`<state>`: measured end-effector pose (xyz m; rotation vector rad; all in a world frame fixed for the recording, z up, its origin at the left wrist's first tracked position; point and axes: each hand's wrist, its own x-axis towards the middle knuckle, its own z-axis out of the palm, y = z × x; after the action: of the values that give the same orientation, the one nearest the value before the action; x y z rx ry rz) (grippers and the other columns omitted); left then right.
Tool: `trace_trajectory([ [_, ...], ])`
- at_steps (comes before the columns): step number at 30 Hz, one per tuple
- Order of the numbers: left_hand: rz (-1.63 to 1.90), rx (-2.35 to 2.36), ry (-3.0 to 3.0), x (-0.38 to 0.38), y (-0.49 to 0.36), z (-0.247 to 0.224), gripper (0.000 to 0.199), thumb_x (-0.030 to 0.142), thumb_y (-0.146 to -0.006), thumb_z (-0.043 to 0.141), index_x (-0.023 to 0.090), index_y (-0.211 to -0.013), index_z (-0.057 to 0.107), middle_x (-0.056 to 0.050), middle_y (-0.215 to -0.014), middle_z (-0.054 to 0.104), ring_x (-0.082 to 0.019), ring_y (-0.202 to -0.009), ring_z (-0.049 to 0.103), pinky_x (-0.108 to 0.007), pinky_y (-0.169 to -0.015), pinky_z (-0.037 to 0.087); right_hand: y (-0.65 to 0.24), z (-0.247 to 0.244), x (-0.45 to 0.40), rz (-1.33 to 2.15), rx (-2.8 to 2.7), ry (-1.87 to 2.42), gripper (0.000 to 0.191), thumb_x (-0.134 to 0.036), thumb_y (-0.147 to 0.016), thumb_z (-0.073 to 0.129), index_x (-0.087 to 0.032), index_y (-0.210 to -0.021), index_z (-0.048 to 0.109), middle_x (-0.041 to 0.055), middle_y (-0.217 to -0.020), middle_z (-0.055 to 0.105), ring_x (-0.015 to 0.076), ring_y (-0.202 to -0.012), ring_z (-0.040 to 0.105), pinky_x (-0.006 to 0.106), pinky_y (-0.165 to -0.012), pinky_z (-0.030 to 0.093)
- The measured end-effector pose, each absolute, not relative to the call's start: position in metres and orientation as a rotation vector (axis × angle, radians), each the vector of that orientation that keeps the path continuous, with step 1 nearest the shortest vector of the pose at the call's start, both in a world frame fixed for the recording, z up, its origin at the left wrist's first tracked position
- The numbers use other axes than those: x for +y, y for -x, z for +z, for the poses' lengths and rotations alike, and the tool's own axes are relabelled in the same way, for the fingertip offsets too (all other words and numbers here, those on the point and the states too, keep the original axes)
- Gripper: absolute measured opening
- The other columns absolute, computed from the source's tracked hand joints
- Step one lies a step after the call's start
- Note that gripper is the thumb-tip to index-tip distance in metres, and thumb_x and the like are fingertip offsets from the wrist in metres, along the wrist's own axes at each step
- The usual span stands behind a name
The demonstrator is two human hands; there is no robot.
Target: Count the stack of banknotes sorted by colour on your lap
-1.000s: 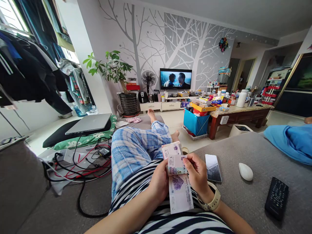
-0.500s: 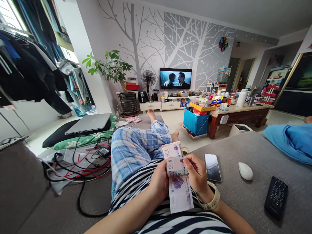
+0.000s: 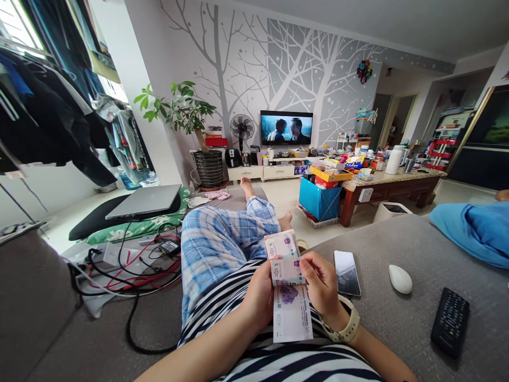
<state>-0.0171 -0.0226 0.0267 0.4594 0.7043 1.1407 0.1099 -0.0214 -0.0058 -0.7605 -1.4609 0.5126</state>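
Purple-printed banknotes (image 3: 293, 313) are between my two hands above my lap. My left hand (image 3: 259, 294) is closed on their left edge, its fingers hidden behind the paper. My right hand (image 3: 321, 284), with a pale watch on the wrist, pinches the right side between thumb and fingers. One part of the notes is bent over across the middle. The upper part stands up beyond my fingers, and a long note hangs down toward my striped shirt.
Right of my hands on the grey sofa (image 3: 382, 329) lie a phone (image 3: 347, 272), a white mouse (image 3: 400, 279) and a black remote (image 3: 450, 321). Tangled cables (image 3: 137, 273) and a closed laptop (image 3: 143, 202) are at the left. A cluttered table (image 3: 397, 179) stands ahead.
The hanging lower end of the note has shifted slightly left and up. Both hands keep their hold in nearly the same place.
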Motion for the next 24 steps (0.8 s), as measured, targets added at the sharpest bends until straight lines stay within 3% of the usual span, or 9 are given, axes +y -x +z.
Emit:
trace_trajectory([
  [14, 1.162, 0.702, -0.452, -0.021, 0.017, 0.026, 0.020, 0.022, -0.088, 0.056, 0.009, -0.090, 0.071, -0.011, -0.083, 0.077, -0.019, -0.070, 0.071, -0.030, -0.075, 0.057, -0.110, -0.003, -0.025, 0.510, -1.437, 0.718, 0.027, -0.033, -0.098, 0.053, -0.019, -0.076, 0.060, -0.0026, -0.058, 0.053, 0.0124, -0.051, 0.045, 0.025, -0.050, 0.032],
  [19, 1.163, 0.757, -0.412, -0.025, 0.017, 0.035, 0.023, 0.019, -0.086, 0.055, 0.007, -0.101, 0.069, -0.014, -0.087, 0.078, -0.023, -0.075, 0.075, -0.034, -0.079, 0.059, -0.109, -0.007, -0.023, 0.625, -1.402, 0.577, 0.030, -0.036, -0.102, 0.045, -0.020, -0.085, 0.064, -0.0013, -0.059, 0.059, 0.0136, -0.052, 0.051, 0.026, -0.055, 0.038],
  [24, 1.136, 0.782, -0.458, -0.027, 0.018, 0.037, 0.025, 0.018, -0.087, 0.054, 0.005, -0.102, 0.069, -0.016, -0.089, 0.078, -0.025, -0.076, 0.075, -0.034, -0.075, 0.060, -0.110, -0.005, -0.015, 0.590, -1.292, 0.743, 0.029, -0.037, -0.096, 0.058, -0.020, -0.073, 0.056, -0.0030, -0.060, 0.053, 0.0131, -0.055, 0.050, 0.025, -0.056, 0.039],
])
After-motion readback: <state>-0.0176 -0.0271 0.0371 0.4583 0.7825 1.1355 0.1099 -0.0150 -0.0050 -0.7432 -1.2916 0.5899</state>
